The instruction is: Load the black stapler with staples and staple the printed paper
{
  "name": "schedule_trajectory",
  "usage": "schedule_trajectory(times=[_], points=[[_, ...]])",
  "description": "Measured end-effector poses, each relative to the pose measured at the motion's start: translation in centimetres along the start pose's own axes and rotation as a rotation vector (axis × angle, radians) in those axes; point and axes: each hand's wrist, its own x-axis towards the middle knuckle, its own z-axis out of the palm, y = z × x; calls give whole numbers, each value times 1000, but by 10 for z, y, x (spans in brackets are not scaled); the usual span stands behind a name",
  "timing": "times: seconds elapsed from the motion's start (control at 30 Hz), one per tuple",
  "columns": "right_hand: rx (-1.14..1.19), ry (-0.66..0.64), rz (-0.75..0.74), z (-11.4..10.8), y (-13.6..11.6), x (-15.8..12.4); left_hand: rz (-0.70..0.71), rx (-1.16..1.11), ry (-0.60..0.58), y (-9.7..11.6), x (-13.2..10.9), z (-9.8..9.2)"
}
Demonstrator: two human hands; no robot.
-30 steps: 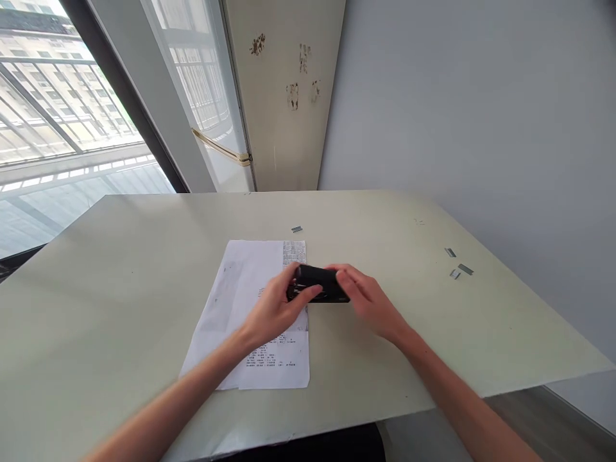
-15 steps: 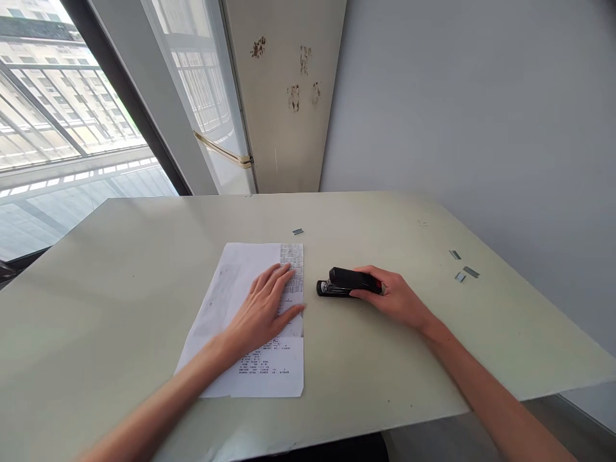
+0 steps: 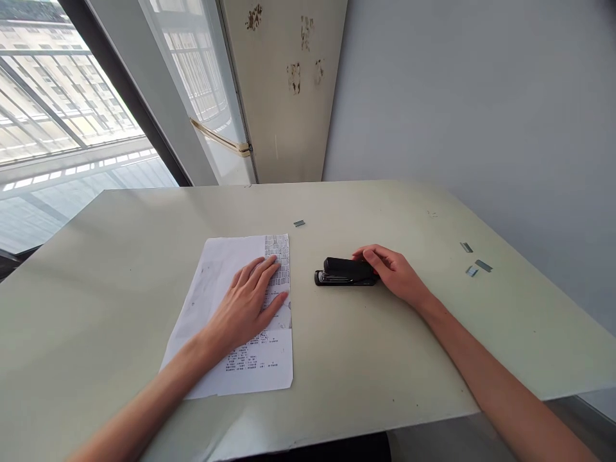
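Note:
My left hand [image 3: 248, 301] lies flat on the sheets of paper [image 3: 212, 273], with its fingers stretched and the thumb apart near the right edge. Dense print and a small grid run down the right part of the paper, and the rest is mostly white. To the right, a black stapler [image 3: 344, 272] sits on the table, its front end pointing at the paper with a gap between them. My right hand [image 3: 392, 273] is closed around the stapler's rear end, the thumb on top and the other fingers partly hidden behind it.
A short strip of staples [image 3: 299, 223] lies beyond the paper. Several more staple strips [image 3: 484, 265] are scattered at the right of the pale table [image 3: 337, 359]. Behind the table stand a fridge [image 3: 289, 128] and a grey wall [image 3: 457, 96], with a window at left.
My right thumb has moved from the stapler's near side up to its top. The paper and my left hand have shifted slightly left relative to the stapler. The camera view has tilted a little.

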Motion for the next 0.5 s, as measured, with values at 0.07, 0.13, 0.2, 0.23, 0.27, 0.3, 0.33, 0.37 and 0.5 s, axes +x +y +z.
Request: schedule_trajectory(times=[0.07, 0.13, 0.2, 0.23, 0.27, 0.3, 0.33, 0.37, 0.5], points=[[-2, 48, 10, 2, 2, -1, 16, 10, 4, 0, 2, -1], [7, 78, 5, 5, 4, -2, 22, 25, 1, 0, 4, -2], [26, 104, -1, 6, 4, -2, 26, 32, 3, 0, 7, -2], [32, 114, -4, 7, 5, -2, 30, 30, 6, -1, 8, -1], [35, 122, -5, 7, 5, -2, 33, 27, 12, -1, 9, -1], [34, 124, -6, 7, 6, -2, 35, 21, 18, -2, 10, -1], [31, 123, -6, 8, 7, -2, 33, 16, 24, -2, 11, 0], [28, 119, -5, 8, 7, -2, 28, 12, 29, -2, 11, 0], [14, 130, -3, 9, 10, -3, 18, 8, 38, -2, 10, 2]])
